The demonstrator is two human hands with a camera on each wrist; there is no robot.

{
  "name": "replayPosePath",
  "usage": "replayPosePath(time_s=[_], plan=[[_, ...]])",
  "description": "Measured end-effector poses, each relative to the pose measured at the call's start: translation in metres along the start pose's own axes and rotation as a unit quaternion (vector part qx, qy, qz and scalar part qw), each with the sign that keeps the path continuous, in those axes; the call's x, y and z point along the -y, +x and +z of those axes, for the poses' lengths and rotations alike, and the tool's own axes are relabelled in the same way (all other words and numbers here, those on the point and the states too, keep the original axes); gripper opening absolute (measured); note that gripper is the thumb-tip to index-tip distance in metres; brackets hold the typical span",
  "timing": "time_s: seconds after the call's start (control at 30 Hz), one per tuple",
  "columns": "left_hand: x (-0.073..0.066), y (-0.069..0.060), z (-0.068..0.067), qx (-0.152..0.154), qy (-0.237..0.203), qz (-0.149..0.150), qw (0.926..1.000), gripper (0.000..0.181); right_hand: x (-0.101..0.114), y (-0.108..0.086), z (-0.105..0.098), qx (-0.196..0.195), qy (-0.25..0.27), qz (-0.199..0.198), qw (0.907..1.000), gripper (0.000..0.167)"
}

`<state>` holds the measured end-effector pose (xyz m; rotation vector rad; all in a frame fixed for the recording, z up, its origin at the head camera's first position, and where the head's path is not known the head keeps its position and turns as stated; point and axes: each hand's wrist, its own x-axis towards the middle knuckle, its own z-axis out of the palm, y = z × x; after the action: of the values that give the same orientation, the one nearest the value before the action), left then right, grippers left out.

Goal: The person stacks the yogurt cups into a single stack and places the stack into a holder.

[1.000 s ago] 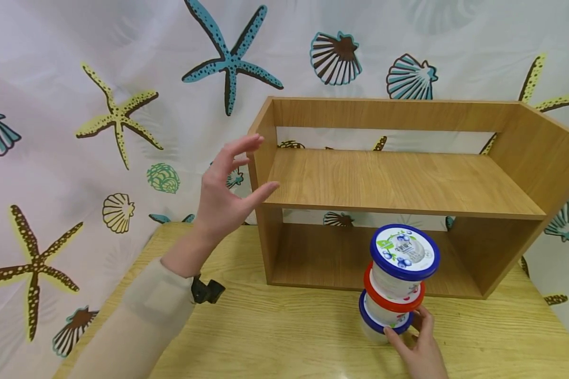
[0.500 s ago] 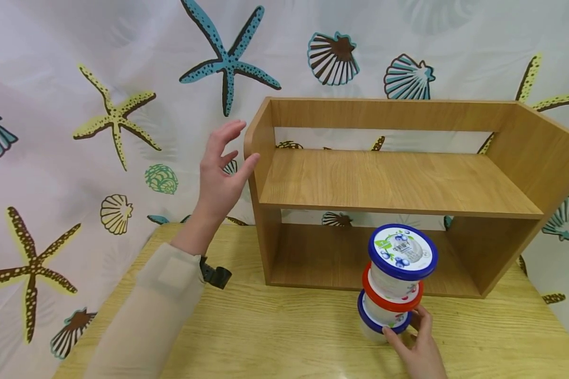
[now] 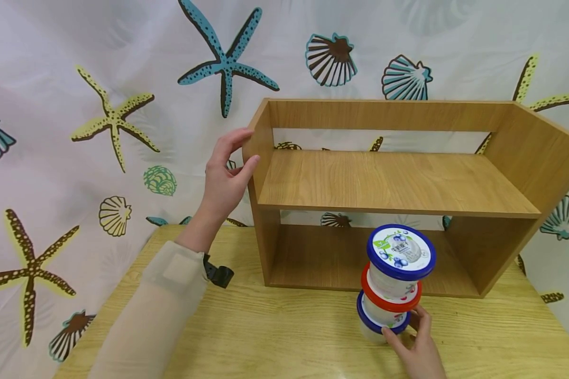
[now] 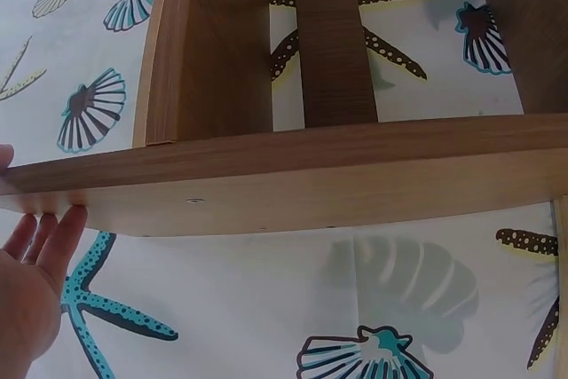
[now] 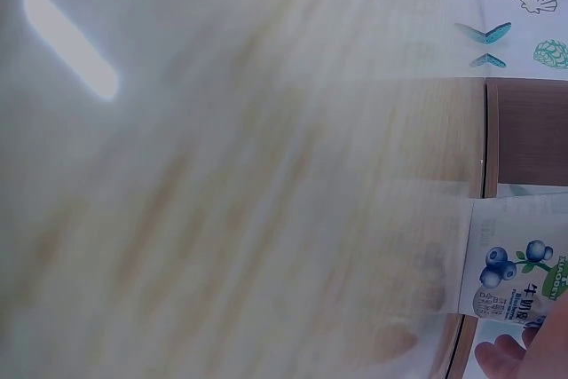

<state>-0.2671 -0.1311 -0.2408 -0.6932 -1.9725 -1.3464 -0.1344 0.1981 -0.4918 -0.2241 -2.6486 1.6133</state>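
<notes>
At the wooden shelf's left side panel (image 3: 260,158), my left hand (image 3: 225,179) grips the upper front edge. The left wrist view shows the fingers of this hand (image 4: 34,299) against the panel's outer face (image 4: 266,206), with the thumb tip on the other side. Three round white tubs stand stacked in front of the shelf: blue lid on top (image 3: 401,251), red lid in the middle (image 3: 391,301), blue lid at the bottom (image 3: 372,329). My right hand (image 3: 419,345) holds the bottom tub, thumb in front and fingers at its right side.
The shelf has an upper board (image 3: 398,181) and a lower board (image 3: 313,258), and stands on a light wooden table (image 3: 275,331). Behind it hangs a white cloth (image 3: 161,42) printed with starfish and shells.
My left hand has moved from in front of the side panel to its upper edge and now touches it. The right hand and the stacked tubs have stayed put.
</notes>
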Motion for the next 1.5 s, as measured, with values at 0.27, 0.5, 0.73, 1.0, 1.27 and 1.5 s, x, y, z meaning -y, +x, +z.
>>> replayPosePath(time_s=[0.27, 0.5, 0.73, 1.0, 1.27, 1.5], plan=[[-0.002, 0.003, -0.002, 0.017, 0.021, 0.002, 0.9996, 0.037, 0.0, 0.001, 0.0, 0.001, 0.003, 0.006, 1.0, 0.086], [-0.001, 0.004, -0.003, 0.018, 0.016, 0.008, 0.9997, 0.035, 0.002, -0.001, 0.002, -0.002, 0.017, -0.001, 0.9999, 0.085], [0.0, 0.003, -0.003, 0.021, 0.01, -0.008, 0.9997, 0.035, 0.005, -0.001, 0.007, -0.004, 0.044, 0.024, 0.9987, 0.096], [0.029, 0.007, -0.001, 0.02, 0.004, -0.011, 0.9997, 0.038, 0.004, 0.002, 0.016, -0.033, 0.075, 0.016, 0.9965, 0.102], [0.038, 0.008, -0.003, 0.025, -0.003, -0.008, 0.9997, 0.037, 0.007, 0.002, 0.024, -0.054, 0.109, 0.016, 0.9924, 0.105], [0.038, 0.008, -0.002, 0.025, -0.007, -0.011, 0.9996, 0.037, 0.009, 0.002, 0.028, -0.075, 0.122, 0.022, 0.9895, 0.103]])
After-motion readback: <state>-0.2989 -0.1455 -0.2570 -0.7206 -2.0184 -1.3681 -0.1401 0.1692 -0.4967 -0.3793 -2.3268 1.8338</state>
